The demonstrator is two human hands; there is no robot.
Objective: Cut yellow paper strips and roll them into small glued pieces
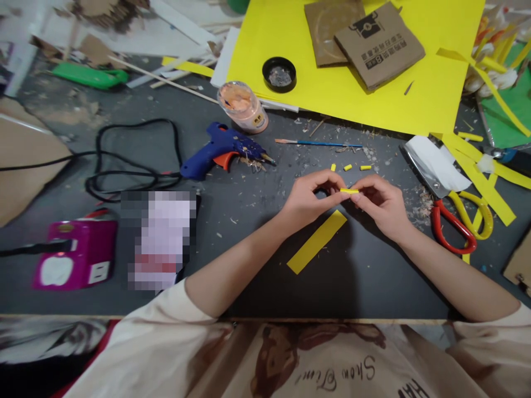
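Note:
Between the fingertips of my left hand and my right hand is a small yellow paper roll. Both hands pinch it, one at each end, just above the dark tabletop. A flat yellow paper strip lies slantwise below my hands. Just beyond my fingers are several short yellow rolled pieces. A thin blue paintbrush rests farther back. To the right of my right hand lie scissors with one red and one yellow handle loop.
A blue glue gun with a black cord, an open jar of peach paint and a pixelated phone are to the left. Yellow sheet and cardboard pieces lie at the back. A green cutter sits far left; yellow strips lie right.

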